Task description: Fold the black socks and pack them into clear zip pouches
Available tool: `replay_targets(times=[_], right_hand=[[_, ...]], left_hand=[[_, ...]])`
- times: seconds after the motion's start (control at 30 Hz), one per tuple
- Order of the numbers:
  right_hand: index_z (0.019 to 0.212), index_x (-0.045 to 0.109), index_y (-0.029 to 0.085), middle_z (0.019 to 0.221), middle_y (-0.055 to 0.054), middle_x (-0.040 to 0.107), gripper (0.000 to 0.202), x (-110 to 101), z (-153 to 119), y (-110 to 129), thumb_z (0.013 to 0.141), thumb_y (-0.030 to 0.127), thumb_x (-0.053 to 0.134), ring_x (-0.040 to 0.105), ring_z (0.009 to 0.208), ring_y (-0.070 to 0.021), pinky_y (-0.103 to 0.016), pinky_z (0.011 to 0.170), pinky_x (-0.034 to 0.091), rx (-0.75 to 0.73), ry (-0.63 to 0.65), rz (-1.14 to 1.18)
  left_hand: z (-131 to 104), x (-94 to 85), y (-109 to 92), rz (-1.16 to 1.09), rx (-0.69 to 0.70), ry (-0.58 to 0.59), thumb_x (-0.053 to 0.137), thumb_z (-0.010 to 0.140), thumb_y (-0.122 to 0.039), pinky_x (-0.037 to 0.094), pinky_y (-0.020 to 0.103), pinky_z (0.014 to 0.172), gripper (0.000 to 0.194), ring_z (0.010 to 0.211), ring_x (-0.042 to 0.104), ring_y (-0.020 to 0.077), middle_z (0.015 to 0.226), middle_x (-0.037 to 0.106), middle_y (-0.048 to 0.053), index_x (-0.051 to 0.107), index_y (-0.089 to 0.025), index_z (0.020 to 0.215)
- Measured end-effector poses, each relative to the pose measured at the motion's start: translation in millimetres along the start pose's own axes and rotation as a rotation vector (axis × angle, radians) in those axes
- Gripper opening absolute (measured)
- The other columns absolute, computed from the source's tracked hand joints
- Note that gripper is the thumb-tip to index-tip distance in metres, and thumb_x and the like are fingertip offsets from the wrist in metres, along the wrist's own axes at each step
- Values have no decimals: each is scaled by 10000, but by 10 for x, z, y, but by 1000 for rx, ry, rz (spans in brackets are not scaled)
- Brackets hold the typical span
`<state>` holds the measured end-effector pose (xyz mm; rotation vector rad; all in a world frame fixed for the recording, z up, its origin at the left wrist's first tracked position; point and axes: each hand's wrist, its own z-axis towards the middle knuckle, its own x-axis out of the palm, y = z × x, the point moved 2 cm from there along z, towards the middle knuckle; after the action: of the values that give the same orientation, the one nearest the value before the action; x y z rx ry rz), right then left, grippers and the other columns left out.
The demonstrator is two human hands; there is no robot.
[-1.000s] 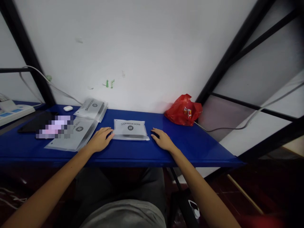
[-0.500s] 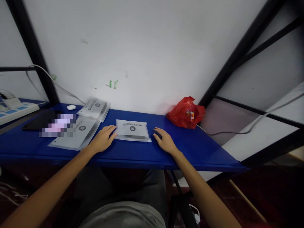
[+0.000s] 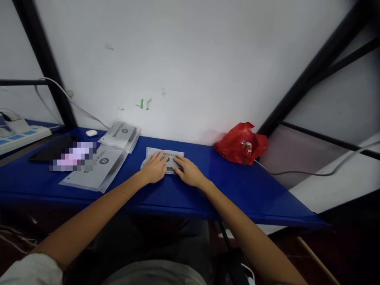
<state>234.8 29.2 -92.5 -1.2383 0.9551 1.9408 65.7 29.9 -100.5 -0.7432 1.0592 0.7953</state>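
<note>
A frosted zip bag [image 3: 153, 151] with dark ROCKBROS print lies flat on the blue table [image 3: 178, 198] in front of me. My left hand [image 3: 154, 168] rests on its left half, fingers stretched over the print. On its right half lies my right hand [image 3: 189, 171], its fingers also spread on the plastic. Both palms face down, and the fingertips nearly meet around the round logo. Much of the bag is hidden beneath the hands. Neither hand grips anything.
To the left are a larger ROCKBROS bag [image 3: 89, 174] and a stack of similar bags [image 3: 120, 134]. Beside them are a white earbud case [image 3: 91, 133], a dark tablet [image 3: 44, 152], a blurred-out patch and a power strip [image 3: 26, 138]. A red plastic bag [image 3: 240, 144] stands at right.
Both hands have moved inward from the bag's two sides onto its top. The bag still lies in about the same place. The view has shifted slightly.
</note>
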Motion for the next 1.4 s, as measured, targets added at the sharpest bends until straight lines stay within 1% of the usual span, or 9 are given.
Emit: replay_targets(times=[0.13, 0.27, 0.37, 0.53, 0.6, 0.67, 0.77, 1.1, 1.4], right_hand=[[1330, 460, 116, 1395, -145, 450, 478, 72, 231, -146, 907, 331, 405, 420, 1290, -241, -424, 1086, 330, -31, -27, 75], [1303, 484, 119, 1345, -142, 508, 465, 51, 289, -423, 905, 348, 413, 457, 1260, -237, -425, 1080, 341, 39, -96, 102], [1293, 497, 136, 1346, -137, 508, 463, 33, 200, -683, 902, 370, 419, 451, 1266, -250, -438, 1077, 344, 110, -73, 72], [1274, 513, 131, 1321, -149, 529, 456, 43, 33, -979, 908, 380, 402, 470, 1248, -251, -443, 1067, 358, 162, -56, 23], [1268, 517, 133, 1317, -152, 532, 457, 54, 12, -1013, 911, 390, 394, 468, 1249, -254, -454, 1058, 367, 161, -62, 10], [1260, 524, 131, 1321, -157, 527, 461, 66, 9, -1015, 913, 401, 386, 463, 1252, -260, -461, 1054, 370, 156, -61, -3], [1244, 538, 127, 1329, -162, 518, 459, 75, 8, -1002, 915, 403, 376, 454, 1261, -260, -458, 1063, 360, 149, -64, -4], [1212, 561, 134, 1325, -166, 520, 447, 80, -14, -1012, 908, 413, 388, 455, 1261, -268, -474, 1062, 357, 149, -93, 24], [1209, 566, 152, 1329, -155, 519, 415, 53, -18, -977, 900, 379, 409, 456, 1260, -267, -478, 1060, 354, 166, -87, 23]], left_hand=[[184, 30, 51, -23, -61, 59, 318, 882, -191, 246, 483, 1085, 489, 1369, 231, 293, 1476, 302, 151, 361, -123, 1364], [338, 88, 149, -106, -189, 58, 268, 938, -380, 225, 534, 1077, 449, 1379, 196, 305, 1460, 330, 140, 414, -150, 1295], [437, 114, 251, -89, -207, 40, 287, 931, -460, 226, 548, 1067, 472, 1381, 180, 320, 1441, 360, 135, 422, -162, 1271], [575, 104, 236, 28, -217, 3, 277, 927, -309, 198, 556, 1076, 458, 1370, 208, 320, 1452, 340, 159, 395, -129, 1331], [625, 114, 146, -4, -280, -15, 266, 917, -297, 184, 594, 1068, 471, 1370, 208, 325, 1458, 336, 152, 396, -145, 1345], [669, 142, 75, -62, -400, -25, 257, 918, -373, 174, 642, 1047, 504, 1375, 180, 356, 1471, 312, 163, 409, -150, 1344], [731, 195, 81, -80, -511, -40, 254, 909, -453, 160, 667, 1032, 571, 1383, 128, 387, 1494, 247, 191, 395, -132, 1360], [960, 259, 645, -27, -462, 10, 238, 907, -480, 150, 588, 1078, 608, 1386, 145, 360, 1501, 244, 164, 339, -143, 1403], [1090, 304, 861, -42, -424, 5, 230, 917, -501, 194, 535, 1072, 603, 1382, 169, 350, 1501, 242, 169, 345, -146, 1391]])
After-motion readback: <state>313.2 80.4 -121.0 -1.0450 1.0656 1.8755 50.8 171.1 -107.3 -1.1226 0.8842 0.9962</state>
